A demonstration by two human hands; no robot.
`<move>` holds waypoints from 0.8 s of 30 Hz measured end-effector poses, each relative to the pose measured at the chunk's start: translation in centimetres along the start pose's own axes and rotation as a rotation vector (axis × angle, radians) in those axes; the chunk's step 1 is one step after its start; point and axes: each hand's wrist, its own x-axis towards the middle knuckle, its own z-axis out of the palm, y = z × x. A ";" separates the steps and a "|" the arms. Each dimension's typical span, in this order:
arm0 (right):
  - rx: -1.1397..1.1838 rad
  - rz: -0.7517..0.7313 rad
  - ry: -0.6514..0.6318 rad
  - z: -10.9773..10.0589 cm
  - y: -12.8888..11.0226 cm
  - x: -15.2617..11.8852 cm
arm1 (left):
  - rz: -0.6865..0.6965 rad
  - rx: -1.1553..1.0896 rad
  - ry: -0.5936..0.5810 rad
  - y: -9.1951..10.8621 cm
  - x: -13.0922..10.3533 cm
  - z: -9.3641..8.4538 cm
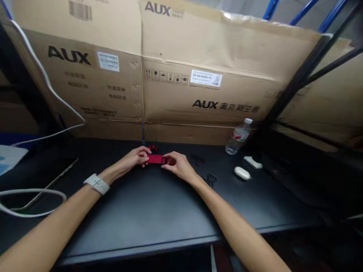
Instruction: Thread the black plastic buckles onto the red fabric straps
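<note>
A red strap (155,159) with a black buckle (163,160) near its right end is stretched between my two hands, just over the black table. My left hand (138,156) pinches the strap's left end; a pale watch band circles that wrist. On the other side, my right hand (178,165) grips the strap beside the buckle, with fingers and thumb closed on it. Small red and black pieces (153,148) lie right behind the strap. To the right of my right hand are small black parts (197,159) and several black rings (211,178).
A plastic bottle (239,136) stands at the back right, near a white oval case (242,173) and another white object (253,162). Cardboard panels (181,90) wall the table's back. At left are a dark tablet-like device (61,172) and a white cable (42,190).
</note>
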 end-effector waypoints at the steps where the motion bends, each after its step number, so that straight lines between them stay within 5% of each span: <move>1: -0.002 -0.001 -0.009 0.0 0.0 -0.1 | -0.008 0.026 -0.019 0.0 0.0 0.0; 11: -0.111 -0.142 -0.102 0.7 -2.0 -0.7 | 0.152 0.266 -0.233 -0.1 -1.7 3.5; 19: -0.221 -0.045 -0.180 -1.2 -0.6 -0.7 | 0.154 0.182 -0.327 -1.3 -0.6 3.0; 24: -0.396 0.153 -0.154 -3.3 1.8 -1.2 | 0.137 0.196 -0.319 -0.9 -0.7 3.2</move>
